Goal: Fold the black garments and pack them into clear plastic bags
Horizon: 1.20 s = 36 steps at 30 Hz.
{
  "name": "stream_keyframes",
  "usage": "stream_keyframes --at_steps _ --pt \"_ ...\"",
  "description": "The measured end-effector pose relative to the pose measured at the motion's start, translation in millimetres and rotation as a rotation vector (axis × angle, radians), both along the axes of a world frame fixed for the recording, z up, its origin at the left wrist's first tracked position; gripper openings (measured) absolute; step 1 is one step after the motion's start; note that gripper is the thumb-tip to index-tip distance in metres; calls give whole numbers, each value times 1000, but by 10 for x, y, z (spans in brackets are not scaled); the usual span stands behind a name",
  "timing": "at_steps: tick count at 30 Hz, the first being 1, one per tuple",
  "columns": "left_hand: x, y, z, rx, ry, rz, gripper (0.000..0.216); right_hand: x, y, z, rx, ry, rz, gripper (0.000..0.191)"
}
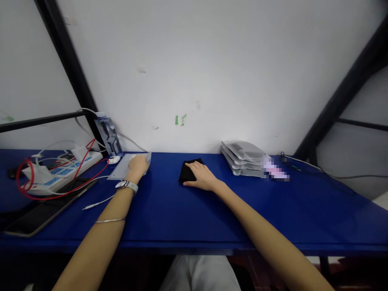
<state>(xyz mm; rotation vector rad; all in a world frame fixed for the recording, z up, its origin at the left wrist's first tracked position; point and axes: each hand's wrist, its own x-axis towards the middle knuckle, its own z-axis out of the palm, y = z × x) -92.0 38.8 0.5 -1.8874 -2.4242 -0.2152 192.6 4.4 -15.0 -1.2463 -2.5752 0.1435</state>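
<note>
Our right hand (200,176) lies spread on the folded black cloth (185,173), mid-way across the blue table (169,214); our left hand (138,165) curls over the frosted plastic bag (120,166) to its left, whether gripping we cannot tell. We judge the cloth light and soft, best held flat by its folded edges; the bag, thin and slippery, by a corner.

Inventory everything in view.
Desk: 1, blue, foreground
Wall: 1, whitish, behind
Posts: 2, black, either side
Power strip: 1, white, left
Cables: several, red, white, dark, both sides
Flat device: 1, black, front left
Bottle: 1, bluish, by left post
Small case: 1, white, by bottle
Packet stack: 1, greyish, right
Bag: 1, translucent, left rear
Folded item: 1, black, centre
Trousers: 1, grey, below desk
Watch: 1, pale, left wrist
Bangle: 1, silver, left forearm
Left hand: 1, bare, on bag
Right hand: 1, bare, on folded item
</note>
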Motion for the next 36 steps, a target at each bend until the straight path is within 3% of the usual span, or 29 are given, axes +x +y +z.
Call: stream_keyframes --at_steps 6,11,15,19,26,31,36 --pt "640 -187 30 94 -76 -230 27 45 118 -115 -105 -5 -110 104" --pt "1063 -286 -82 117 -100 -357 23 40 133 -137 -87 -10 -120 92" --pt "1085 -220 -233 195 -129 -445 18 40 167 -189 -50 7 -106 74" --pt "1081 -135 -330 175 -248 -505 15 25 232 -261 12 90 -137 60" --pt "1129 -126 -376 191 -332 -568 13 15 271 -258 -14 513 -290 55" --pt "1105 -75 -421 227 -414 -564 14 -68 175 -289 -11 338 -28 58" --pt "1062 -19 -444 282 -516 -465 18 -92 104 -269 19 206 20 69"
